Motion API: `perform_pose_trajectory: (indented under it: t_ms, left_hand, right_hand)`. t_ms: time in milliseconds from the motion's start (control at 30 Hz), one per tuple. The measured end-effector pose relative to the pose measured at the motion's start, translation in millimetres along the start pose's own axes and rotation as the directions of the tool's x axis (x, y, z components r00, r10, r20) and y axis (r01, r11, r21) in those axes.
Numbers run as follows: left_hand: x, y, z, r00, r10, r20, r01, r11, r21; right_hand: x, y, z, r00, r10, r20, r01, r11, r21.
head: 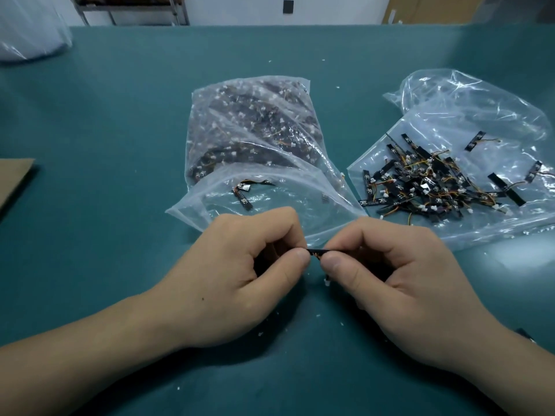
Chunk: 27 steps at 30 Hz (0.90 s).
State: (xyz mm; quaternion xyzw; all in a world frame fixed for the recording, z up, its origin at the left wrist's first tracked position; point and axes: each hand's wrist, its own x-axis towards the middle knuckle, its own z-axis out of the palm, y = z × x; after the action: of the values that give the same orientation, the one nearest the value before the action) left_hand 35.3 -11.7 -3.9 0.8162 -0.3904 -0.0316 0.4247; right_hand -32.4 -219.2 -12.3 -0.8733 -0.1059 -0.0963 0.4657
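Right now, at the far left edge of the counter [120,115] lies a flat piece of cardboard [15,178], well apart from the work. My left hand [240,277] is curled, thumb and forefinger pinching the left end of a small black circuit strip [316,251]. That strip lies level, its long axis running left to right, bridging the narrow gap between both hands just above the counter. My right hand [399,280] pinches its right end the same way, and a white connector [326,282] dangles just below my right thumb. Each hand holds 1 end, so neither is nearer, and I judge the next move, a bend or snap, turns on the short exposed span between my thumbs. Beyond my hands the stuffed bag [249,127] lies straight ahead, its mouth toward me. The loose pile of strips [426,181] on the open bag [480,115] lies ahead and right, nearer my right hand.
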Motion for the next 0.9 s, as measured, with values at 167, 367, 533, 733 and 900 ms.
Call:
perform_pose_trajectory:
  t_ms: [167,367,533,733,900]
  left_hand:
    - [1.0,-0.2,-2.1,0.999,-0.040,-0.002,0.040,0.999,-0.016]
    - [-0.5,1.7,-0.1,0.998,-0.054,-0.009,0.054,0.998,-0.043]
    - [-1.2,1.4,0.7,0.999,-0.041,-0.001,0.041,0.999,-0.024]
    - [-0.5,1.5,1.2,0.999,-0.041,0.016,0.041,0.999,-0.023]
    - [-1.2,2.8,0.4,1.000,-0.018,0.007,0.018,1.000,0.009]
  right_hand:
    - [1.7,-1.4,1.4,0.999,0.032,-0.013,-0.032,0.999,0.006]
    - [-0.7,-1.3,0.2,0.999,0.050,-0.012,-0.050,0.998,0.039]
    - [-1.2,-0.1,0.6,1.000,0.024,0.006,-0.024,0.999,0.030]
    - [-1.1,-0.6,0.4,0.999,0.043,0.013,-0.043,0.998,0.042]
    - [-1.3,-1.6,0.1,0.997,0.070,0.032,-0.072,0.995,0.072]
